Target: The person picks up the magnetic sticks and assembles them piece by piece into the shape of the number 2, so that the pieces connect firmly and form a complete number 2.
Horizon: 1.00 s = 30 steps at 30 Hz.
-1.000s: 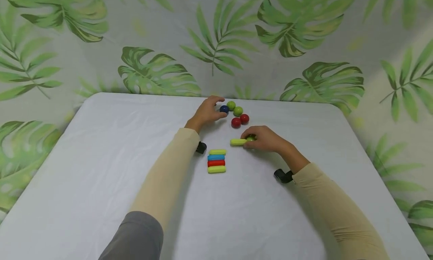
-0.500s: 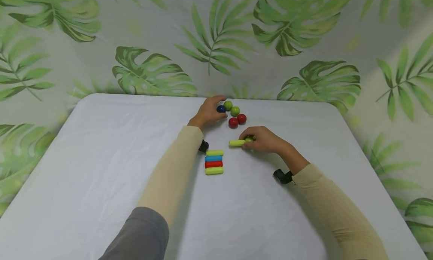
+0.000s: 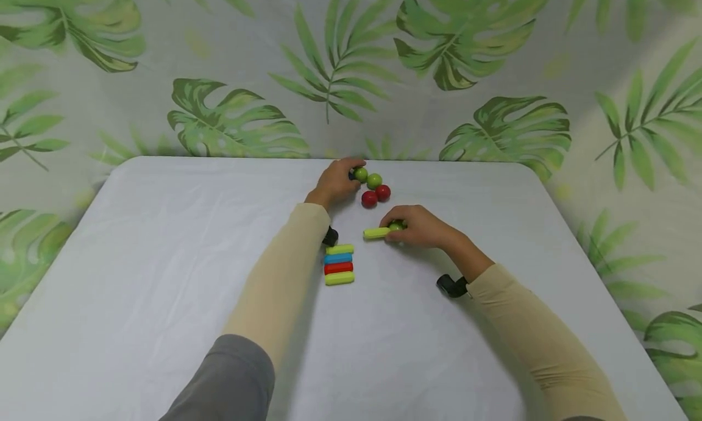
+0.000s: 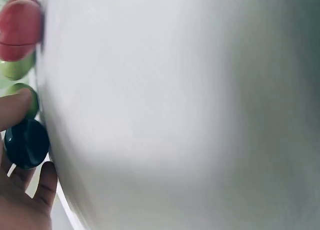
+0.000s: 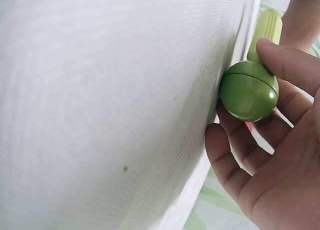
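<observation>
Left hand: clamped on blue ball; neighbouring ball beside thumb might be nudged.
Right hand: clamped on green ball; stick past thumb might be loosened by twisting.

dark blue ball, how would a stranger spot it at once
Near the far edge of the white table, find the person's left hand. The dark blue ball sits between its thumb and fingers. Its neighbours are green balls and red balls; it alone is dark blue.

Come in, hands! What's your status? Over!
Left hand: around dark blue ball. Right hand: holding green ball against yellow-green stick. Possible obstacle: second green ball beside blue.
</observation>
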Motion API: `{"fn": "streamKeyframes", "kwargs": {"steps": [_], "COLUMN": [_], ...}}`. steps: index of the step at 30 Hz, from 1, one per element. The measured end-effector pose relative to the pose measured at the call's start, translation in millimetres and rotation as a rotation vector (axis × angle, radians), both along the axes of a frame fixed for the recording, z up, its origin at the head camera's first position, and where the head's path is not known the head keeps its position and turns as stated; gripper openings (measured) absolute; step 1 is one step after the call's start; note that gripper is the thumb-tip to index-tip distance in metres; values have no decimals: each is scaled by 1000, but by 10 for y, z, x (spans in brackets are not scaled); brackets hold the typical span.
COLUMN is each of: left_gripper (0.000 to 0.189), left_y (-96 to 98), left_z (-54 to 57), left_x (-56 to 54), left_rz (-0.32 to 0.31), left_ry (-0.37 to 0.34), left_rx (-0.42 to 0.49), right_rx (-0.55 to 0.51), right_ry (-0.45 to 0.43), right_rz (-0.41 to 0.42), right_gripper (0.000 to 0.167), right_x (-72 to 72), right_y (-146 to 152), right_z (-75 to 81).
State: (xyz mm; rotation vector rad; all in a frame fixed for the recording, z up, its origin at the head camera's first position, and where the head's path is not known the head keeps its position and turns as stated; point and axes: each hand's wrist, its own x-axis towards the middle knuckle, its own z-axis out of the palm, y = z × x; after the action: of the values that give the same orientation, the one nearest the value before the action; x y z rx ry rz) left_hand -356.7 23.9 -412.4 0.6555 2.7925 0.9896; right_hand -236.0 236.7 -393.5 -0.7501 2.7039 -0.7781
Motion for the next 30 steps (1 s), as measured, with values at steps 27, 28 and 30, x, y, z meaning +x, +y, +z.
{"fn": "streamKeyframes", "kwargs": {"steps": [27,28,30], "left_gripper": [43,42,42], "left_y": [-2,-6,-18], "left_z": [35,50,81], "left_x": [61,66,70], "left_rz": [45,47,52], "left_ry": [52,50,47], "left_rx": [126,137,141], "right_rx": [27,27,30], "right_ry": [-29,-28,-22], "right_rz": [-10,-10,-6], "right_gripper": [21,21,21], "right_x": [-24,-25,-34], "right_y": [-2,-6,-17], "right_z": [-20,-16,-8]}}
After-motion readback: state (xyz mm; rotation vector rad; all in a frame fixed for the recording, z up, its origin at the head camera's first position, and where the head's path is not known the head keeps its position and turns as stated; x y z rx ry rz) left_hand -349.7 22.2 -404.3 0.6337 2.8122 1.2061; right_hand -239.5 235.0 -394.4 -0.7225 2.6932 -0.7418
